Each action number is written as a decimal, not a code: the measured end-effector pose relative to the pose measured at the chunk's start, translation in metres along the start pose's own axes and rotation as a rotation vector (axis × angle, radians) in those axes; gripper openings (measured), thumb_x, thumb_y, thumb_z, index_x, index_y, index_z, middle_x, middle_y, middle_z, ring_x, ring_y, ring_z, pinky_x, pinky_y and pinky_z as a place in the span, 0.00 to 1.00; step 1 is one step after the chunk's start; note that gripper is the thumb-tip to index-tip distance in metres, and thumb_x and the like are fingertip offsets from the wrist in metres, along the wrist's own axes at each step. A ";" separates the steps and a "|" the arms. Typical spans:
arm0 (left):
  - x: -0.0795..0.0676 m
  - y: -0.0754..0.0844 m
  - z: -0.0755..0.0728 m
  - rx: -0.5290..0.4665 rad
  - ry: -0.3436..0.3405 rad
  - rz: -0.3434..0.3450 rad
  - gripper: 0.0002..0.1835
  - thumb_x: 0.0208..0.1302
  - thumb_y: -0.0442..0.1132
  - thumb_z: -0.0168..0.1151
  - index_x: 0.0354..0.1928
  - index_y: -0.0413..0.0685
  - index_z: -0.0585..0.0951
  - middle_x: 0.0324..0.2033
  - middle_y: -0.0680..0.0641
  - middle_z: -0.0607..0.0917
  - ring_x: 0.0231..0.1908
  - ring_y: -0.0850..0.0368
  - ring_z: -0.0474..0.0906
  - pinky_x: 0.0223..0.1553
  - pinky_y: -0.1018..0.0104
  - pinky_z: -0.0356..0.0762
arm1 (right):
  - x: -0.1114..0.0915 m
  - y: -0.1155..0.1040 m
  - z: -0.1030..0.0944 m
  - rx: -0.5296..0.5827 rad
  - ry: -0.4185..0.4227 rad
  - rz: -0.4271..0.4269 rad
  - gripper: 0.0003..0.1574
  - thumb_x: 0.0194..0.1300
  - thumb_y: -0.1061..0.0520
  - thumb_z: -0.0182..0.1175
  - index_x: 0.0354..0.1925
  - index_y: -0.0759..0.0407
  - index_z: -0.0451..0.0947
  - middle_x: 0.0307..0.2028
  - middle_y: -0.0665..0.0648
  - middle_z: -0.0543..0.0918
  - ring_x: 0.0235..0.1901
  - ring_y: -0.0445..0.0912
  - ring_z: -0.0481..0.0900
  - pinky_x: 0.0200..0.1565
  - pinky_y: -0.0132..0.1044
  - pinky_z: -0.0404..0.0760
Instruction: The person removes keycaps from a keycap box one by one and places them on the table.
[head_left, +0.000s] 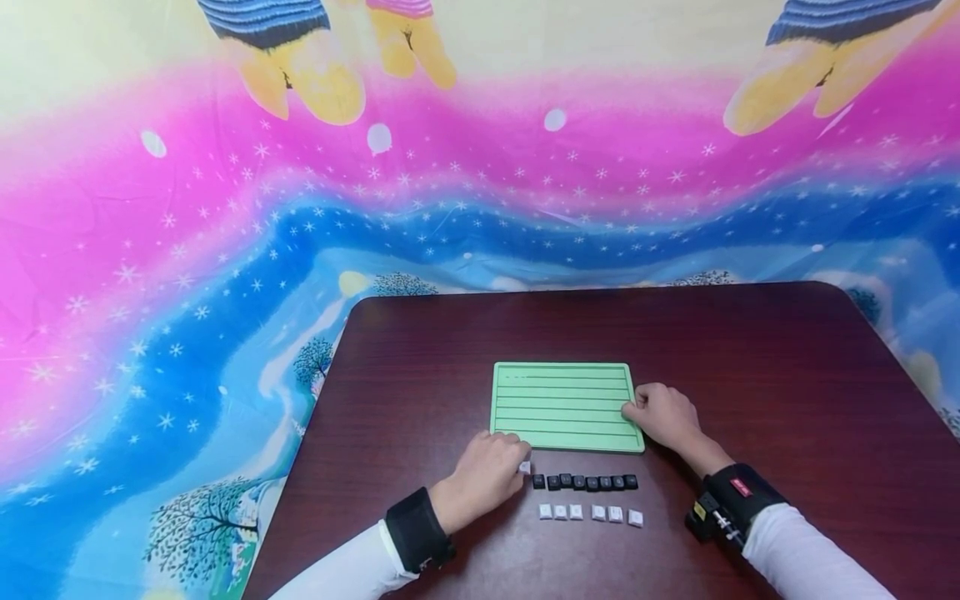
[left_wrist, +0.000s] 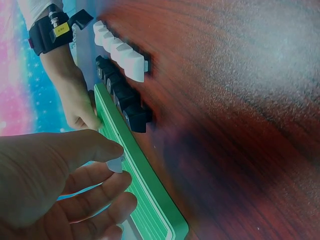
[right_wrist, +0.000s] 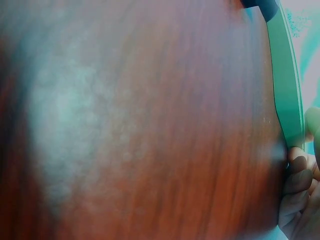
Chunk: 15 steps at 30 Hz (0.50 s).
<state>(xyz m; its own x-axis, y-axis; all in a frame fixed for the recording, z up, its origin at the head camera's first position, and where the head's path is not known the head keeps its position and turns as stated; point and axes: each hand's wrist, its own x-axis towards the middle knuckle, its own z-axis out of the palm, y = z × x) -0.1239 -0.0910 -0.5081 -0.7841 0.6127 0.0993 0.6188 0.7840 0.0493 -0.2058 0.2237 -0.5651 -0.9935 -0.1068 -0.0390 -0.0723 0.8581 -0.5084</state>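
A white keycap (left_wrist: pixel 115 164) is pinched between the thumb and index finger of my left hand (head_left: pixel 489 468). That hand is at the near left corner of a light green grooved board (head_left: pixel 562 408), and the keycap overlaps the board in the left wrist view. My right hand (head_left: pixel 666 414) grips the board's right edge, thumb on top and the other fingers curled against the side. In the right wrist view only the board's side wall (right_wrist: pixel 287 75) and part of the right hand (right_wrist: pixel 300 190) show.
Just in front of the board runs a row of black keycaps (head_left: pixel 592 483). Nearer still lies a row of several white keycaps (head_left: pixel 576 512), with a gap partway along. All stand on a dark brown table (head_left: pixel 420 358), and a printed cloth (head_left: pixel 465 183) hangs behind.
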 end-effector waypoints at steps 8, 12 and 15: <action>-0.002 0.002 0.001 -0.007 -0.003 0.004 0.05 0.53 0.38 0.71 0.31 0.56 0.84 0.24 0.58 0.83 0.24 0.64 0.77 0.26 0.74 0.63 | 0.000 0.000 0.000 -0.003 -0.001 0.006 0.24 0.61 0.52 0.59 0.16 0.51 0.59 0.14 0.46 0.56 0.17 0.42 0.52 0.23 0.35 0.51; -0.004 0.003 0.001 -0.004 0.000 0.012 0.05 0.52 0.39 0.72 0.31 0.56 0.84 0.24 0.58 0.83 0.24 0.65 0.76 0.26 0.75 0.62 | 0.001 0.000 0.000 -0.004 -0.006 0.008 0.23 0.61 0.51 0.59 0.16 0.51 0.60 0.14 0.46 0.57 0.17 0.43 0.53 0.23 0.35 0.51; -0.005 0.004 0.002 0.002 -0.004 0.018 0.06 0.52 0.39 0.72 0.31 0.56 0.84 0.25 0.58 0.83 0.24 0.65 0.76 0.26 0.75 0.62 | 0.001 0.000 -0.001 -0.003 -0.007 0.005 0.23 0.61 0.51 0.59 0.16 0.51 0.60 0.14 0.46 0.57 0.17 0.43 0.53 0.23 0.35 0.52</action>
<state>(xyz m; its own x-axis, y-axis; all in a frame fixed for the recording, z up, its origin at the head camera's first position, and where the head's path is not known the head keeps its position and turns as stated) -0.1174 -0.0909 -0.5100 -0.7728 0.6273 0.0966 0.6330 0.7728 0.0453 -0.2072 0.2236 -0.5645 -0.9933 -0.1055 -0.0475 -0.0672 0.8603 -0.5053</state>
